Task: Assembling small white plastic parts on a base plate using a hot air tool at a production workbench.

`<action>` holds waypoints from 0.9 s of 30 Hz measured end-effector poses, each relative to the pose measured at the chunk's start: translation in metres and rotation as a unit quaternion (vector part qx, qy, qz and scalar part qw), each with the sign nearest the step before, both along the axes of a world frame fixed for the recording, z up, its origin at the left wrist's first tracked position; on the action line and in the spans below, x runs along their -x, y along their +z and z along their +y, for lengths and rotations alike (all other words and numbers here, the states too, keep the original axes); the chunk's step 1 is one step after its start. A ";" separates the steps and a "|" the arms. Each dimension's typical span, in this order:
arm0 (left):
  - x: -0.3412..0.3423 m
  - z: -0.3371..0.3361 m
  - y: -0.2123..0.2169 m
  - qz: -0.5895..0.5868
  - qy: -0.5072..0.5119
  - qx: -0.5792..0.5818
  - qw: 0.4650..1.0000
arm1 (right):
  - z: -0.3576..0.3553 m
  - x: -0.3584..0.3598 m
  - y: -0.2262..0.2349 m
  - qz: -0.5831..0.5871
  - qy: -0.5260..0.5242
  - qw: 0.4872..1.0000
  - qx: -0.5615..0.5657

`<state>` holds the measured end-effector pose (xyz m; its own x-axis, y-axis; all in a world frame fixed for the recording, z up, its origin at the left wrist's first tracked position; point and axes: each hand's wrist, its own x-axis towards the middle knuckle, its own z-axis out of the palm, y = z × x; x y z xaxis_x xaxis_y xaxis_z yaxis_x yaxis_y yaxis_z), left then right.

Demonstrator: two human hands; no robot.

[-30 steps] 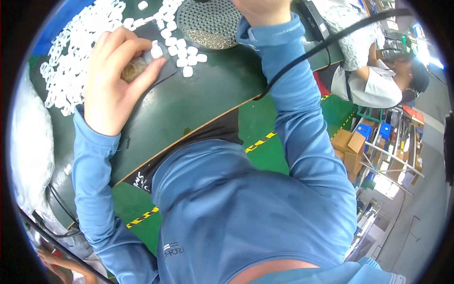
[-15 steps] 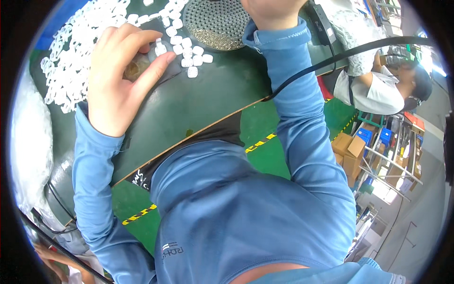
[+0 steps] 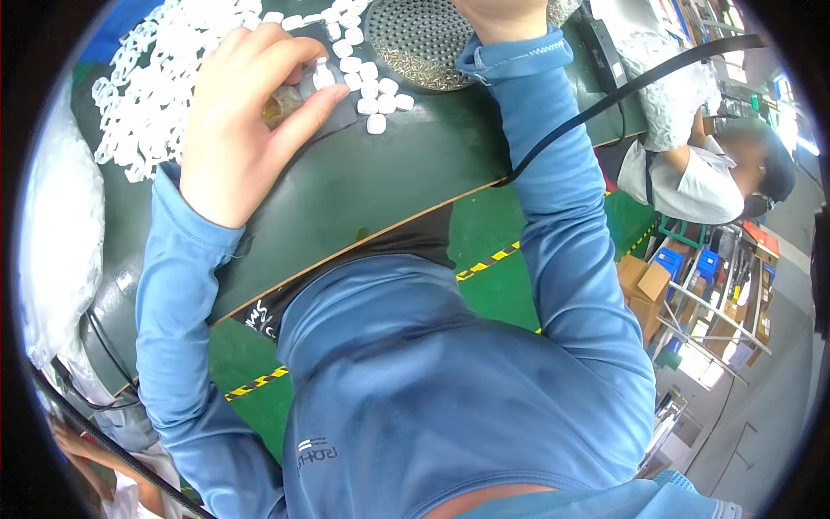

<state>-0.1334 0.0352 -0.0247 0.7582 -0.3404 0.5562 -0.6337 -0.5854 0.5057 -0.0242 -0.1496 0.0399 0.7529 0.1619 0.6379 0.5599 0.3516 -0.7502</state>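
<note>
My left hand (image 3: 238, 121) is over the green table, its thumb and forefinger curled around a small white plastic piece (image 3: 322, 76). That piece sits on a small clear and dark block (image 3: 339, 114), mostly covered by my fingers. Beside the fingertips lie several square white plastic caps (image 3: 376, 124). My right hand (image 3: 510, 16) reaches past the top edge of the picture, close to a round metal tray (image 3: 406, 43) with small screws (image 3: 437, 76) gathered along its near side. Only its wrist and the back of the hand show; its fingers are out of view.
A large heap of white plastic parts (image 3: 147, 104) covers the table's far left. A black box with a cord (image 3: 603, 56) and clear plastic bags (image 3: 661, 95) are at the right. A black cable (image 3: 596, 108) crosses my right forearm. A co-worker (image 3: 692, 182) sits further right.
The view has shifted a little, so the table's contents appear further right and higher. My left hand stays around the white piece. My right hand shows slightly less at the top edge.
</note>
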 end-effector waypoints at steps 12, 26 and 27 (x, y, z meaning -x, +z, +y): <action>0.000 0.001 -0.002 -0.013 -0.002 -0.013 1.000 | -0.001 -0.004 -0.002 -0.010 -0.005 1.000 -0.005; 0.001 0.002 -0.001 -0.020 0.000 -0.020 1.000 | 0.000 -0.002 -0.002 -0.017 0.017 1.000 -0.007; 0.001 0.002 -0.001 -0.019 -0.001 -0.018 1.000 | 0.000 -0.002 -0.002 -0.021 0.017 1.000 -0.005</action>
